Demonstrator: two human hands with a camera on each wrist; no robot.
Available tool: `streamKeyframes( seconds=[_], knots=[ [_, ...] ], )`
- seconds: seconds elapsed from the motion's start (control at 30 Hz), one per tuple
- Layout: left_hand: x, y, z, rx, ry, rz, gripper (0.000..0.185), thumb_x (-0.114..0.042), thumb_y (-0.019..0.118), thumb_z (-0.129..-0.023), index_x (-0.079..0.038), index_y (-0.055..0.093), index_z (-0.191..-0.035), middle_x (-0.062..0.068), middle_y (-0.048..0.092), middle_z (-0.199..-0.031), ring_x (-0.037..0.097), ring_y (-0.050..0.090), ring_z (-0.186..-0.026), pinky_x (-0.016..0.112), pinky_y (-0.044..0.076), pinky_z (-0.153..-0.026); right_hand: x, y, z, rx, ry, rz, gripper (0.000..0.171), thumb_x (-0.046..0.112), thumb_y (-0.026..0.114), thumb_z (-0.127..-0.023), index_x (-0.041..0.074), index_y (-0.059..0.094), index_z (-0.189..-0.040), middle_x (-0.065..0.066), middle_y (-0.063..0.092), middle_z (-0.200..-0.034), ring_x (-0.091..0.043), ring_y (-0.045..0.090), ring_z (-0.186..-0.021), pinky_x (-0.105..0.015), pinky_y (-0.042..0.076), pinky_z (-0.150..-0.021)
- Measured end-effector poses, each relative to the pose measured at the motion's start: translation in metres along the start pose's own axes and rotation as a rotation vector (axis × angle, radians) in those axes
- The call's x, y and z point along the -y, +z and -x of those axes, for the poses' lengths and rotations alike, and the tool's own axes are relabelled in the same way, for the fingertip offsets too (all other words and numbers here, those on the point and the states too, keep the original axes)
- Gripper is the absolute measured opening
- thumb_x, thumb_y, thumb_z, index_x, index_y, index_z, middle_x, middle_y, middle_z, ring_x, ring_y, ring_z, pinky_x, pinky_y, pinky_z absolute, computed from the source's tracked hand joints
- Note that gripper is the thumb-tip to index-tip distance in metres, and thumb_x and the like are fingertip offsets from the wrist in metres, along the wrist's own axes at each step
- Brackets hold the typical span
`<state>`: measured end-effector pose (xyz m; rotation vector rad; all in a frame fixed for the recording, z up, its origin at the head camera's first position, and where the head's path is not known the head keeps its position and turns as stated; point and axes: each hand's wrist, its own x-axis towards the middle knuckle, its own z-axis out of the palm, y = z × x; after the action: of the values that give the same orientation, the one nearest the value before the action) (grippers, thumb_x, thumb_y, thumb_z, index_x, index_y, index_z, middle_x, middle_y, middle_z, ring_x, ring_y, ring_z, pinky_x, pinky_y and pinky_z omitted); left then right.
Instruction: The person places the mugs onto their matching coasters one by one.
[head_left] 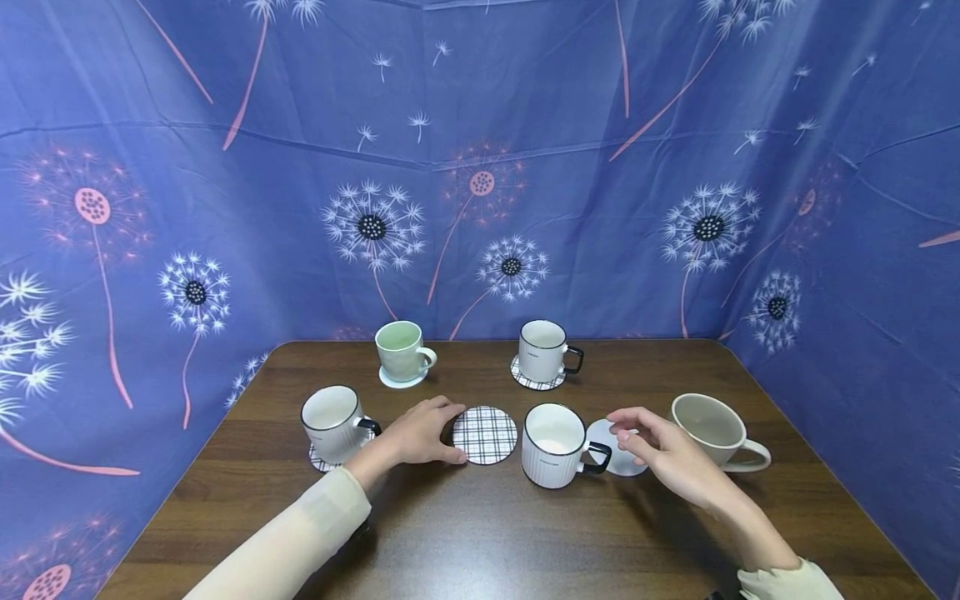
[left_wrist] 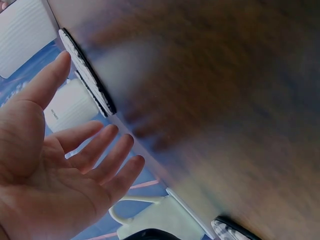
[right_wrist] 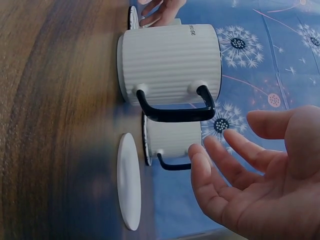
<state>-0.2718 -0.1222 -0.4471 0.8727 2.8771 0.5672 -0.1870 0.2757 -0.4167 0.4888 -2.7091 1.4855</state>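
My left hand (head_left: pixel 423 433) is beside the left edge of a round plaid coaster (head_left: pixel 486 435), thumb and fingers spread apart. In the left wrist view its palm (left_wrist: pixel 55 195) is bare, the thumb close to the coaster; whether it touches cannot be told. To the coaster's right, a white ribbed mug (head_left: pixel 551 460) with a black rim and black handle stands on the bare table. My right hand (head_left: pixel 671 458) hovers, fingers loosely bent and holding nothing, by a plain white round coaster (right_wrist: pixel 130 182) right of that mug.
A similar white mug (head_left: pixel 330 425) sits on a plaid coaster at left, another (head_left: pixel 542 354) at the back. A pale green mug (head_left: pixel 401 354) rests on a white coaster (head_left: pixel 403 383). At right stands a wide beige mug (head_left: pixel 708 429). Blue dandelion-print cloth (head_left: pixel 600 208) hangs behind the wooden table (head_left: pixel 465 533).
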Motion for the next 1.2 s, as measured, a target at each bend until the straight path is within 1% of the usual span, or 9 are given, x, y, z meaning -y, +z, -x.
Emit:
streamKeyframes(
  seconds=[0.23, 0.37, 0.53, 0.83, 0.93, 1.13, 1.2],
  knots=[
    [-0.0039, 0.001, -0.0034, 0.012, -0.01, -0.001, 0.085, -0.039, 0.091, -0.082, 0.0, 0.057, -0.15, 0.017, 0.062, -0.14, 0.037, 0.059, -0.13, 0.052, 0.049, -0.109, 0.0001, 0.0007, 0.0012, 0.009, -0.019, -0.007, 0.028, 0.014, 0.059, -0.109, 0.001, 0.064, -0.134, -0.018, 0.069, -0.129, -0.004, 0.067, -0.1, -0.034, 0.06, -0.079],
    [-0.0066, 0.0011, -0.0038, 0.021, -0.014, 0.007, 0.085, -0.037, 0.092, -0.082, 0.001, 0.057, -0.15, 0.018, 0.061, -0.141, 0.039, 0.058, -0.131, 0.054, 0.048, -0.11, -0.0004, 0.0009, 0.0025, 0.009, -0.035, -0.004, 0.027, 0.013, 0.06, -0.109, 0.001, 0.064, -0.133, -0.018, 0.069, -0.127, -0.004, 0.067, -0.096, -0.032, 0.059, -0.077],
    [-0.006, 0.0033, -0.0047, 0.022, -0.011, -0.008, 0.085, -0.037, 0.092, -0.081, 0.002, 0.059, -0.148, 0.02, 0.061, -0.14, 0.04, 0.058, -0.129, 0.053, 0.048, -0.11, -0.0007, 0.0008, 0.0026, 0.017, -0.036, -0.004, 0.028, 0.013, 0.06, -0.109, 0.001, 0.064, -0.133, -0.018, 0.069, -0.127, -0.003, 0.067, -0.096, -0.033, 0.059, -0.076],
    [-0.0046, 0.0058, -0.0063, 0.025, -0.036, -0.032, 0.085, -0.04, 0.092, -0.081, 0.002, 0.06, -0.147, 0.018, 0.062, -0.138, 0.036, 0.058, -0.126, 0.049, 0.05, -0.108, -0.0006, -0.0016, 0.0027, 0.038, -0.03, -0.01, 0.029, 0.015, 0.06, -0.109, 0.002, 0.064, -0.134, -0.021, 0.068, -0.129, -0.004, 0.066, -0.098, -0.036, 0.059, -0.075],
    [-0.0052, 0.0047, -0.007, 0.027, -0.041, -0.033, 0.085, -0.04, 0.093, -0.081, 0.002, 0.06, -0.147, 0.018, 0.062, -0.137, 0.035, 0.058, -0.125, 0.049, 0.05, -0.107, -0.0008, -0.0021, 0.0023, 0.044, -0.025, -0.01, 0.03, 0.016, 0.06, -0.109, 0.002, 0.064, -0.135, -0.022, 0.068, -0.13, -0.004, 0.067, -0.097, -0.036, 0.06, -0.076],
    [-0.0071, 0.0015, -0.0072, 0.04, -0.043, -0.027, 0.086, -0.04, 0.093, -0.08, 0.003, 0.06, -0.147, 0.017, 0.062, -0.136, 0.034, 0.057, -0.123, 0.048, 0.05, -0.106, -0.0016, -0.0029, 0.0024, 0.054, -0.004, -0.008, 0.032, 0.018, 0.06, -0.109, 0.002, 0.063, -0.137, -0.022, 0.067, -0.132, -0.015, 0.069, -0.101, -0.036, 0.06, -0.077],
    [-0.0077, 0.0004, -0.0073, 0.041, -0.04, -0.03, 0.085, -0.039, 0.094, -0.08, 0.003, 0.06, -0.146, 0.017, 0.062, -0.135, 0.033, 0.057, -0.121, 0.048, 0.05, -0.105, -0.0016, -0.0032, 0.0025, 0.056, -0.002, -0.007, 0.032, 0.018, 0.06, -0.109, 0.003, 0.063, -0.137, -0.022, 0.067, -0.132, -0.017, 0.07, -0.102, -0.036, 0.06, -0.077]
  ],
)
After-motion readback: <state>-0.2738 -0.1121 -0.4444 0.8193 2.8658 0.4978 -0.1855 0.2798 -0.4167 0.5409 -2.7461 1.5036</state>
